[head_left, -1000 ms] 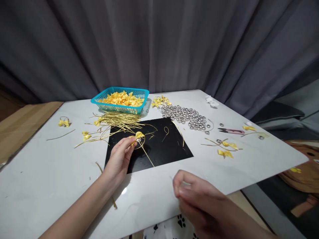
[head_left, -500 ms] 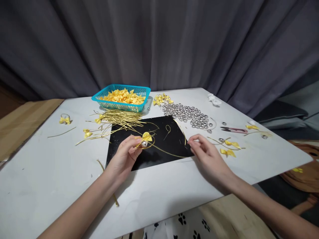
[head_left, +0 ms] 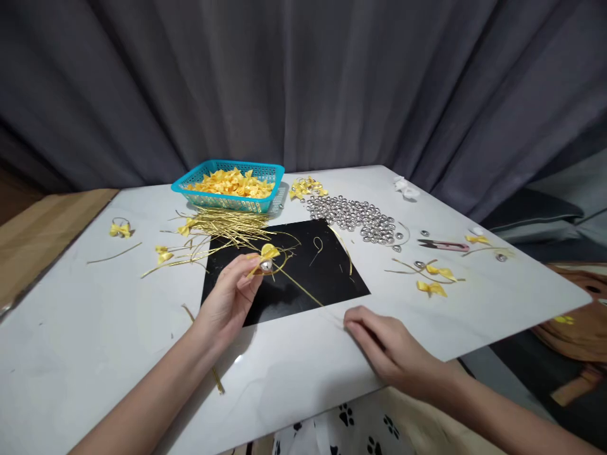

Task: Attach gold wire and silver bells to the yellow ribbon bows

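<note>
Above the black mat [head_left: 284, 297], my left hand [head_left: 232, 297] pinches a yellow ribbon bow [head_left: 270, 252] with a silver bell [head_left: 266, 265] at its front. A gold cord [head_left: 303, 289] runs from the bow down to the right, stretched nearly straight. Its far end is pinched between the thumb and fingers of my right hand [head_left: 384, 344], which is over the white table [head_left: 303, 373] just in front of the mat. The fingers of my left hand partly cover the bow's left side.
At the back stands a blue basket [head_left: 227, 201] of yellow bows. Before it lies a bundle of gold cords [head_left: 227, 224]. Many silver bells [head_left: 351, 215] are heaped right of centre. Thread snips [head_left: 443, 245] and loose bows [head_left: 431, 288] lie on the right.
My right hand has moved toward me and slightly left, pulling the cord from a slack curve to nearly straight. My left hand has shifted slightly left with the bow.
</note>
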A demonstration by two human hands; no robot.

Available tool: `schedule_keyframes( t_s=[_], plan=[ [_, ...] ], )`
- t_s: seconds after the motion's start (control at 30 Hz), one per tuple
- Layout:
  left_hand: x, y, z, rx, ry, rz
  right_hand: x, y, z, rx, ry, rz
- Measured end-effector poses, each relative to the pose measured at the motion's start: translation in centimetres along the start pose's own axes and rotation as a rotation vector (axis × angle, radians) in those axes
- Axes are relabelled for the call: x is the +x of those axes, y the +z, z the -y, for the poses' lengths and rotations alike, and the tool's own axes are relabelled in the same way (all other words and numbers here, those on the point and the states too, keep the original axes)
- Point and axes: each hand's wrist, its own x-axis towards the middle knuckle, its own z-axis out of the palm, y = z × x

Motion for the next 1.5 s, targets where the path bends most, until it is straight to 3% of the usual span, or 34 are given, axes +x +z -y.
schedule_keyframes(
  t_s=[0.13,0.2,0.27,0.33,0.43,0.53,0.73,1.5],
  plan=[
    [0.3,0.2,-0.4,-0.055,0.042,-0.073,-1.0,0.9,2.2,-0.035,-0.332,0.248],
    [0.3,0.3,-0.5,-0.059,0.046,-0.082,-0.8,0.8,3.1,0.037,-0.465,0.309],
    [0.3,0.3,-0.4,-0.044,0.045,-0.060,0.1,0.4,4.1,0.173,-0.527,0.272],
    [0.2,0.1,-0.2,-0.014,0.043,-0.019,1.7,-0.1,5.1,0.281,-0.552,0.121],
    [0.2,-0.4,0.2,0.035,0.039,0.034,4.9,-0.4,5.9,0.287,-0.508,-0.292],
    [0.4,-0.6,0.6,0.066,0.045,0.077,7.8,0.3,5.6,0.242,-0.425,-0.428],
    [0.2,-0.5,1.1,0.105,0.027,0.132,9.3,1.8,4.5,0.201,-0.395,-0.470],
    [0.2,-0.5,1.6,0.177,0.009,0.132,8.9,1.8,3.9,0.173,-0.373,-0.488]
  ],
)
